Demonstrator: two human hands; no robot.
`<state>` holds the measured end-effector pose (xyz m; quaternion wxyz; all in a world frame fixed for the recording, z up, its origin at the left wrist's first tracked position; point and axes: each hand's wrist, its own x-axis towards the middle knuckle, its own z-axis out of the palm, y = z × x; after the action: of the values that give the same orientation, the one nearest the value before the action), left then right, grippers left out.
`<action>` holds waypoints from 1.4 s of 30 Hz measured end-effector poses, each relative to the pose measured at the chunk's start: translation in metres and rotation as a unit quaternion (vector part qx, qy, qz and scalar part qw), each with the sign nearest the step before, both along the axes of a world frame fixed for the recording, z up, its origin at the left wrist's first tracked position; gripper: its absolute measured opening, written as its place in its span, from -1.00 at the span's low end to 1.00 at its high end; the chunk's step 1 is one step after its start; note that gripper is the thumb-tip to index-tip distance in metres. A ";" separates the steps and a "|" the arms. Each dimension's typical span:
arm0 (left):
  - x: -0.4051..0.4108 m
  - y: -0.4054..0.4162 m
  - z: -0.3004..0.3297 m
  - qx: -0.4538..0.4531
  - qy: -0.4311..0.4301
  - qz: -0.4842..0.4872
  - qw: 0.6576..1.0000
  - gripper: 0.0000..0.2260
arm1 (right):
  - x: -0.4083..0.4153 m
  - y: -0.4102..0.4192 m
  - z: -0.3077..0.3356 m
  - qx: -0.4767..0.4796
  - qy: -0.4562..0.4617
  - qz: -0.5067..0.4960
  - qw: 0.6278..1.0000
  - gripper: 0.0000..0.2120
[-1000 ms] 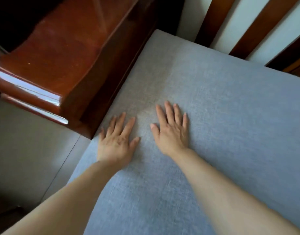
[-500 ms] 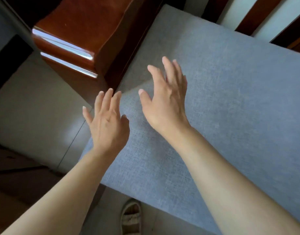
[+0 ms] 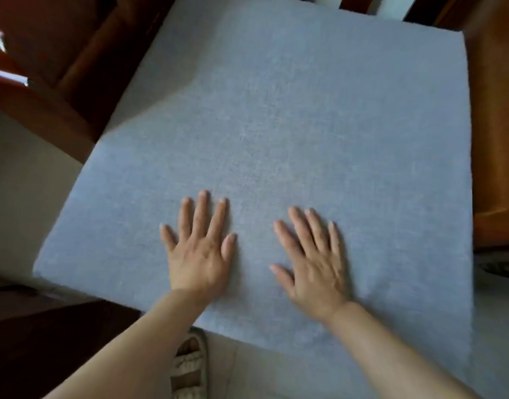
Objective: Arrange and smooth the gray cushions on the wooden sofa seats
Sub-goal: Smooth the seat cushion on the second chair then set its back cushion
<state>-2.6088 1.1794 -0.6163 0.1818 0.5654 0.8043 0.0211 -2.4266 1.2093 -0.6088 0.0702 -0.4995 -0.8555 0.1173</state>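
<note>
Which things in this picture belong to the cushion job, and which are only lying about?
Belong to the job:
flat gray fabric cushion
left hand, flat on it
right hand, flat on it
reddish-brown wooden sofa frame

Only lying about:
beige woven sandal on the pale tiled floor

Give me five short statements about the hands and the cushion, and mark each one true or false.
1. Both hands lie flat on the cushion. True: the left hand and the right hand rest palm down.
2. The right hand grips the cushion's edge. False: its fingers are straight, lying on the top surface.
3. The hands are near the cushion's front edge. True.
4. The hands overlap. False: bare fabric shows between them.
5. A folded blanket lies on the cushion. False: only the hands are on it.
</note>
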 end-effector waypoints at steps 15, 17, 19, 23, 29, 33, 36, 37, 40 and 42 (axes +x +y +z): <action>0.186 0.015 0.007 -0.037 -0.012 -0.109 0.993 -0.41 | 0.179 -0.024 -0.009 -0.078 -0.045 -0.085 0.992 -0.37; 0.198 0.007 0.015 -0.051 -0.011 -0.106 0.993 -0.41 | 0.182 -0.023 0.000 -0.091 -0.025 -0.067 0.993 -0.36; 0.208 0.000 0.019 -0.077 -0.010 -0.101 0.992 -0.39 | 0.187 -0.018 0.008 -0.151 -0.037 -0.045 0.987 -0.32; 0.221 -0.003 0.031 -0.122 -0.011 -0.100 0.988 -0.32 | 0.198 -0.001 0.026 -0.207 -0.084 0.010 0.975 -0.27; 0.219 0.005 0.040 -0.169 -0.026 -0.095 0.981 -0.25 | 0.203 0.021 0.036 -0.224 -0.151 0.050 0.961 -0.24; 0.217 0.004 0.038 -0.191 -0.033 -0.091 0.977 -0.23 | 0.193 0.038 0.041 -0.237 -0.178 0.053 0.954 -0.21; 0.217 0.006 0.038 -0.204 -0.047 -0.086 0.974 -0.22 | 0.188 0.049 0.043 -0.248 -0.199 0.057 0.946 -0.18; 0.217 0.007 0.038 -0.209 -0.050 -0.085 0.973 -0.21 | 0.188 0.050 0.043 -0.256 -0.205 0.057 0.943 -0.17; 0.217 0.008 0.038 -0.220 -0.054 -0.076 0.971 -0.19 | 0.186 0.051 0.044 -0.280 -0.203 0.049 0.937 -0.16; 0.219 0.010 0.038 -0.229 -0.053 -0.065 0.970 -0.14 | 0.183 0.053 0.046 -0.290 -0.206 0.052 0.933 -0.17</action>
<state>-2.3897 1.1895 -0.5782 0.3499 0.5578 0.7385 -0.1453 -2.2432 1.2619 -0.5630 -0.2618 -0.4661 -0.8047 0.2581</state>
